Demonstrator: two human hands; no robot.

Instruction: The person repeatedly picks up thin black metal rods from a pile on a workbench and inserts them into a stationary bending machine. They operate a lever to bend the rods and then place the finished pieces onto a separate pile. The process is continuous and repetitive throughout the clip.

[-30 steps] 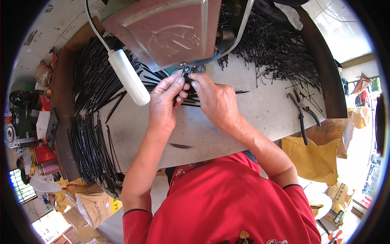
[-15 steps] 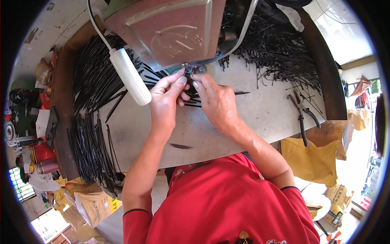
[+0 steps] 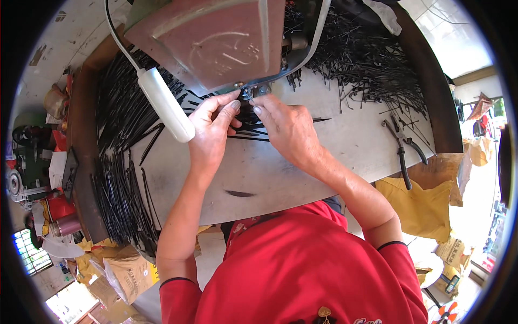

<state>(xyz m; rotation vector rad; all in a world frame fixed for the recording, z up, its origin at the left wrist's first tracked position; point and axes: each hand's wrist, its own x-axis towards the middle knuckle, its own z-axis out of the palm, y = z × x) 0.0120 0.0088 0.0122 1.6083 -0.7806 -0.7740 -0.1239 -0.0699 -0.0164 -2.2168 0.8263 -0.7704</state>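
My left hand is closed in a pinch just below the front edge of a machine with a reddish-brown cover. Beside it, my right hand also pinches, with its fingertips at the small metal fittings under that cover. What the fingertips grip is too small and covered to name. Beneath the hands, several thin black strips lie on the pale metal tabletop. A white tube-shaped lamp on a bent stem reaches down next to my left hand.
Bundles of black strips lie along the left side, and a tangled pile of thin black pieces covers the back right. Black-handled pliers rest near the right edge. A brown raised rim borders the table; a yellow sack sits beyond it.
My left hand has shifted a little left, and its fingertips are farther from the right hand's. My right hand stays near the fittings. The whole view has shifted slightly.
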